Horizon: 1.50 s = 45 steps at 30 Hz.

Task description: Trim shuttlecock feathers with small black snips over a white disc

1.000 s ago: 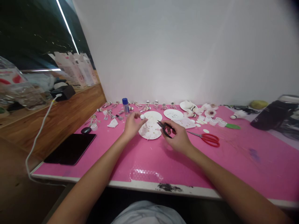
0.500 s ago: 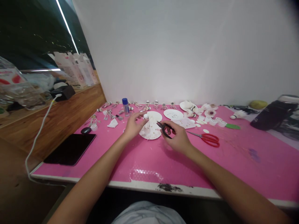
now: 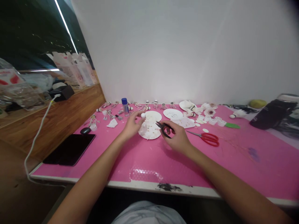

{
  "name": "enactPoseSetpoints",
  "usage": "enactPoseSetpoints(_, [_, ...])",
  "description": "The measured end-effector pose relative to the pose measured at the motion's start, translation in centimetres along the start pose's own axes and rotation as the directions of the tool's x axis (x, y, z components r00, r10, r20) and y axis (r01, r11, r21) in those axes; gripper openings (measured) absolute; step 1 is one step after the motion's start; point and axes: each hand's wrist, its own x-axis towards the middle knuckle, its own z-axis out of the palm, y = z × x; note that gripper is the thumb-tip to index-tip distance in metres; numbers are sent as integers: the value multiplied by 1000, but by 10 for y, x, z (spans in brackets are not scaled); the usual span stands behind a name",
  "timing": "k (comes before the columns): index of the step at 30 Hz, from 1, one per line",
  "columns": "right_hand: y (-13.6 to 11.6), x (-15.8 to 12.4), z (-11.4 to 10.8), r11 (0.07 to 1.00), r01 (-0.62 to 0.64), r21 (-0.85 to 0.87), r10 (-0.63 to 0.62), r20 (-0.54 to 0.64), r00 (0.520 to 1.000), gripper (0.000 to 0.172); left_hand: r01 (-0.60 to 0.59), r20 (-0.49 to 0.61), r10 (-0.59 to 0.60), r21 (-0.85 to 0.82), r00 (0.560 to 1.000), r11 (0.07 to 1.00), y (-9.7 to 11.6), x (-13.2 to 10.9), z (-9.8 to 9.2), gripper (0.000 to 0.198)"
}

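Note:
My left hand (image 3: 132,125) pinches a shuttlecock by its white cork tip (image 3: 143,115), its stripped feather stems hanging down over a white paper plate (image 3: 149,133). My right hand (image 3: 177,137) is closed on small black scissors (image 3: 163,128), whose blades point left toward the shuttlecock, just apart from it. Both hands hover above the pink table cover (image 3: 163,155) near its middle.
Red-handled scissors (image 3: 209,138) lie right of my right hand. Two more paper plates (image 3: 173,114), a blue-capped bottle (image 3: 125,106), small shuttlecock figures, several little white cups (image 3: 213,121) and feather flowers line the back. A black tablet (image 3: 70,148) lies left; a dark bag (image 3: 271,113) is far right.
My left hand turned the shuttlecock slightly, its cork tip shifting a little right and back left. The right hand with the black scissors drifted a bit left toward it.

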Motion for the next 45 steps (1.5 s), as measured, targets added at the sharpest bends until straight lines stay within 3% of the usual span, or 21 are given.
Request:
enactPoseSetpoints(16, [-2,0,0,1000,-11,-18,12,15,1000,39,-60,69,55,64,996,996,5,-4,-5,25])
enactPoseSetpoints(23, [-4,1,-1,999,-14,-30,14,20,1000,40,-138,22,136,118,990,983,-1,-1,-4,24])
enactPoseSetpoints(29, [-3,1,0,1000,-18,-25,19,21,1000,41,-57,-65,64,117,996,992,7,-2,-5,25])
enactPoseSetpoints(33, [-4,1,-1,1000,-12,-26,13,26,1000,40,-35,-50,40,108,998,994,9,-2,-6,24])
enactPoseSetpoints(37, [-3,1,-2,999,-3,-32,4,14,1000,38,-1,54,-5,111,999,994,8,3,-18,26])
enactPoseSetpoints(45, [0,1,-4,998,-14,-53,14,-8,1000,40,91,127,-117,194,985,977,-8,14,-64,25])
